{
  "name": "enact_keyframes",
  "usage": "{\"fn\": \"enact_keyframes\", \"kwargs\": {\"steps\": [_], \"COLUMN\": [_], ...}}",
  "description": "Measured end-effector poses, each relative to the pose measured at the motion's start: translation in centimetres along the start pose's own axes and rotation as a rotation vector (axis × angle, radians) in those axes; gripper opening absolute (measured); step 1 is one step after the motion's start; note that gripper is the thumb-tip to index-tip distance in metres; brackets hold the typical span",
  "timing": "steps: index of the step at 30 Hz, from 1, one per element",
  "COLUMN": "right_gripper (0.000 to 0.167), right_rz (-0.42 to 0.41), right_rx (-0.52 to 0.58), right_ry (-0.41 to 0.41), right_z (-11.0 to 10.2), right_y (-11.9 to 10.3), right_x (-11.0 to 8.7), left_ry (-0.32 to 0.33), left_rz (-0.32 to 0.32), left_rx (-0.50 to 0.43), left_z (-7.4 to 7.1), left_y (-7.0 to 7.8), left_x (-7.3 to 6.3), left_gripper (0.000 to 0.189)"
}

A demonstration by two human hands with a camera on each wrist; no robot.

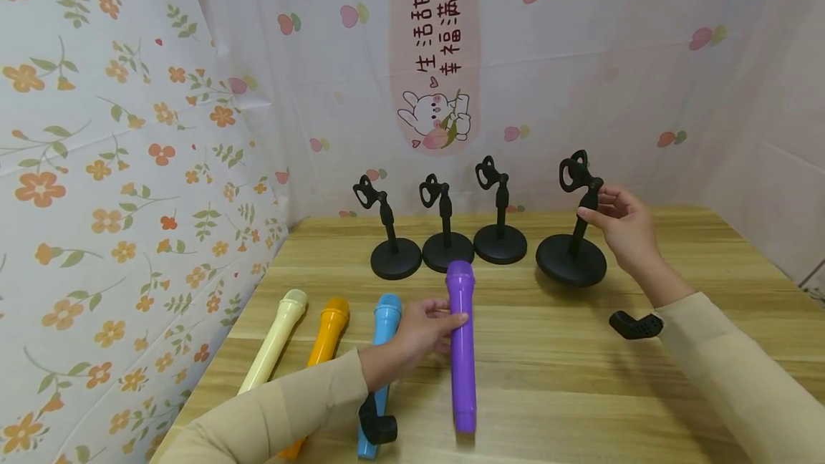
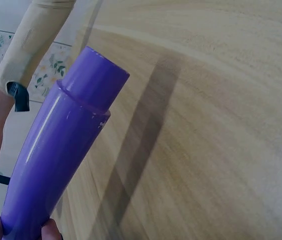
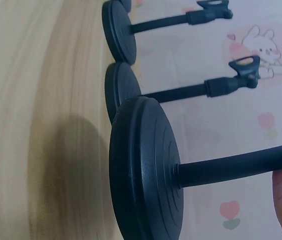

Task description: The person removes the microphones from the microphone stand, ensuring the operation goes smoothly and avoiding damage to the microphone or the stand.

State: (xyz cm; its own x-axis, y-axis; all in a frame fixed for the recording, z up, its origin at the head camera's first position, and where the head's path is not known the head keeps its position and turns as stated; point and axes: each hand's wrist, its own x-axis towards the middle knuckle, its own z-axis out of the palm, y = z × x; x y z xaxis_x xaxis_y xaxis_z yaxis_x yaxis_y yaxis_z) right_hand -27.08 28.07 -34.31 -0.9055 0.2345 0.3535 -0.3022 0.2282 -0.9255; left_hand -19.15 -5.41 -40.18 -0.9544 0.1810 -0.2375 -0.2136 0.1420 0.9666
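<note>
My left hand [image 1: 422,331] grips a purple microphone [image 1: 462,356] around its upper body, head end pointing away from me. In the left wrist view its plain tail end [image 2: 96,80] hangs over the wood, with a shadow beside it. My right hand [image 1: 625,224] pinches a black microphone stand [image 1: 571,260] by its post, just under the clip. That stand is tilted, and the right wrist view shows its round base [image 3: 146,170] lifted off the table. Three like stands [image 1: 396,258] [image 1: 447,251] [image 1: 500,243] are upright in a row to its left.
Left of the purple microphone lie a blue microphone [image 1: 387,321], an orange one [image 1: 329,335] and a pale yellow one [image 1: 273,342]. My left forearm passes over them. A printed cloth [image 1: 548,77] hangs behind the wooden table [image 1: 528,378], a flowered one [image 1: 129,185] at the left.
</note>
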Motion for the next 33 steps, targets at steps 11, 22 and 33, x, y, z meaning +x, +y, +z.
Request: {"fn": "enact_keyframes", "kwargs": {"steps": [11,22,33], "right_gripper": [0.035,0.035,0.034], "right_rz": [0.02,0.063,0.09], "right_rx": [-0.054,-0.015,-0.002], "right_ry": [0.026,0.016,0.032], "right_z": [0.1,0.1,0.3], "right_y": [0.7,1.3,2.0], "right_x": [1.8,3.3,4.5], "left_ry": [0.019,0.012,-0.013], "left_rz": [-0.026,-0.032,-0.021], "left_rx": [0.018,0.033,0.024], "left_z": [0.0,0.1,0.2], "left_y": [-0.5,-1.7,-2.2], "left_x": [-0.8,-1.3,-1.6], "left_gripper": [0.045,0.043,0.035]}}
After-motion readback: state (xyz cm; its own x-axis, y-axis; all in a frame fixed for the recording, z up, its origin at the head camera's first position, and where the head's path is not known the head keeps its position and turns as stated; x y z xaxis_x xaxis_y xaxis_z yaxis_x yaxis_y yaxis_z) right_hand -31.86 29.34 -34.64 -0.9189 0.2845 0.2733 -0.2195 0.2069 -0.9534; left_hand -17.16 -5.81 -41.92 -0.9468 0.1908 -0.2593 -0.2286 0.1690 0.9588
